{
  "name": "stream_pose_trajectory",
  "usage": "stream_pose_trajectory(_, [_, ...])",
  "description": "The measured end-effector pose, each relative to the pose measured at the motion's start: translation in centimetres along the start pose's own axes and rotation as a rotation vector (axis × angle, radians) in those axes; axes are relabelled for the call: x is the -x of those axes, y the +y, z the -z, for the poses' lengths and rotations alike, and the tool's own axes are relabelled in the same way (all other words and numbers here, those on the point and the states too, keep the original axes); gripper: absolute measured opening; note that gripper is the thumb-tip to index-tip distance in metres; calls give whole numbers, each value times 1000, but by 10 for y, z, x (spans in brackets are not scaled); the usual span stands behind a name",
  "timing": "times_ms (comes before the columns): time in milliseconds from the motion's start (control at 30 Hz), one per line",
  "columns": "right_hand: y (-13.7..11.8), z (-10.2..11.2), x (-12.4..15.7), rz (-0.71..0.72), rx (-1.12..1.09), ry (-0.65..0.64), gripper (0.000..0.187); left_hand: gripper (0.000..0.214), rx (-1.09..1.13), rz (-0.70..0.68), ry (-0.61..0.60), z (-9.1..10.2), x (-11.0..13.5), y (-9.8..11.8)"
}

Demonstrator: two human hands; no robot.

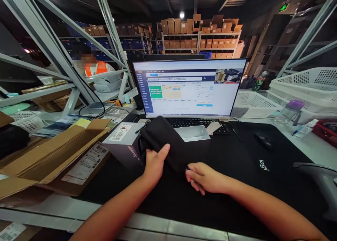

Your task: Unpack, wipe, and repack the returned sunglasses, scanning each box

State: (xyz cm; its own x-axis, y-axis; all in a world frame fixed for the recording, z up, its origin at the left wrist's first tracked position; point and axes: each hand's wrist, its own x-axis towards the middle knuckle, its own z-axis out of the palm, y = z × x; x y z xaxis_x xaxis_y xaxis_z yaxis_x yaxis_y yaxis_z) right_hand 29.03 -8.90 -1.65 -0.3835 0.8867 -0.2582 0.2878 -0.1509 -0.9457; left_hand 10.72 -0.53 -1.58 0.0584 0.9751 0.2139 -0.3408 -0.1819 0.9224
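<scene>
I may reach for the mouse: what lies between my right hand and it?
Only bare black desk mat between the right hand and the mouse, per the head view.

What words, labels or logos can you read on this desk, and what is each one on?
"logi": white logo on the black desk mat.
Monitor: screen text too small to read.
Grey box: top label and side lettering blurred.
Cardboard carton: shipping label with barcodes, print too small.
Black fabric bundle in the left hand: no text visible.
</scene>
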Motion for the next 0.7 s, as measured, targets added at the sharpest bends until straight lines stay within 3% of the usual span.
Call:
stream_pose_trajectory(100, [-10, 9, 9, 0, -20, 7, 44, 63, 11, -49, 36, -2, -5, 0])
stream_pose_trajectory(300, [-25, 18, 31, -44, 142, -5, 37, 62, 31, 5, -18, -10, -3, 0])
stream_pose_trajectory(500, [-35, 23, 41, -10, 19, 29, 42, 44, -236, -26, -106, -15, 2, -1])
stream_pose_trajectory(633, [-36, 32, 39, 16, -167, 63, 49, 78, -463, -109, -107, -16, 17, -13])
stream_pose_trajectory(700, [-38, 34, 40, 40, -235, 89, 51, 96, -556, -193, -169, -13, 26, -22])
